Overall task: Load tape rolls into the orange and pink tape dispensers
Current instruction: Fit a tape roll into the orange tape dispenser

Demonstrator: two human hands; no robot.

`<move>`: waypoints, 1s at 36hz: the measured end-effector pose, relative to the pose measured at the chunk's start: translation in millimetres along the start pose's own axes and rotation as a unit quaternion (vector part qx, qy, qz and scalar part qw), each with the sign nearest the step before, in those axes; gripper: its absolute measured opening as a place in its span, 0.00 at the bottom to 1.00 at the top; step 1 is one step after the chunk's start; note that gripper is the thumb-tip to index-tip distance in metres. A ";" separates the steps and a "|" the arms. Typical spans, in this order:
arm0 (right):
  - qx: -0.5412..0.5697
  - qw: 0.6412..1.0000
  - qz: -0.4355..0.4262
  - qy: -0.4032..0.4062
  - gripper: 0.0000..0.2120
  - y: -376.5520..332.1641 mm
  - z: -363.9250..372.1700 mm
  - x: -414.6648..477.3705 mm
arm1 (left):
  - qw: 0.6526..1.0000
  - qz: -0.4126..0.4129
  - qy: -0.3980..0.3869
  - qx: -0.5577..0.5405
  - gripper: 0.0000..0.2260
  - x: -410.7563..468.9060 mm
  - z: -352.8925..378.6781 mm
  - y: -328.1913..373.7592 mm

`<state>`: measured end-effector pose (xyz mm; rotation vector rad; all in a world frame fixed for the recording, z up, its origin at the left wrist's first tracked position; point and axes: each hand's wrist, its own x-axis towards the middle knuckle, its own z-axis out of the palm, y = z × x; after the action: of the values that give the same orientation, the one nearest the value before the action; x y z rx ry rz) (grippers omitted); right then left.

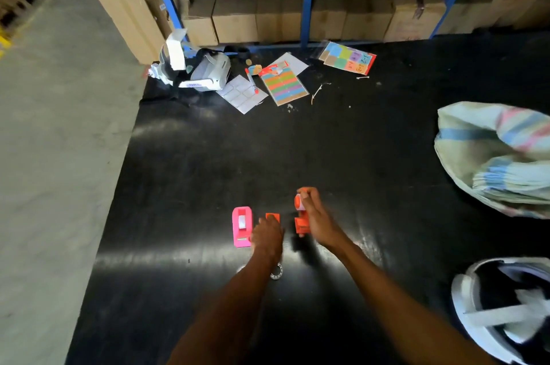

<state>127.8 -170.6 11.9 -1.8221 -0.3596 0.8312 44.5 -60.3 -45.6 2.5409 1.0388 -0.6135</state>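
A pink tape dispenser (242, 226) lies on the black mat (208, 171) with a tape roll in its well. My left hand (267, 238) reaches down beside it, fingers on a small orange piece (273, 217). My right hand (316, 217) grips an orange tape dispenser (301, 223), lifted and tilted, and its fingertips pinch the orange spool with white tape (300, 201) at the top. A clear tape roll (276, 273) lies on the mat, partly hidden under my left forearm.
At the back of the mat lie a white headset (208, 73), sticker sheets (287, 86), a marker (251, 80) and a coloured card (348, 58). A striped sack (494, 156) sits right, a white helmet (503, 308) lower right. Blue racking with cartons stands behind; concrete floor left.
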 end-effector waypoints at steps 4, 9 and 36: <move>0.000 1.000 -0.008 0.001 0.14 -1.5 2.7 -0.2 | 1.000 -0.009 0.002 0.022 0.22 8.5 2.9 0.7; -0.013 1.000 -0.002 -0.008 0.14 2.5 6.7 0.6 | 1.000 -0.015 0.003 -0.007 0.21 11.2 0.2 -0.9; -0.009 0.997 -0.030 0.076 0.18 1.5 22.6 -55.7 | 0.773 0.170 -0.063 -0.608 0.09 -76.4 -59.4 -5.9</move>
<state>72.3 -188.5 26.6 -1.8693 -0.3220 0.6451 6.9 -73.8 42.7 1.4062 0.5516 0.0583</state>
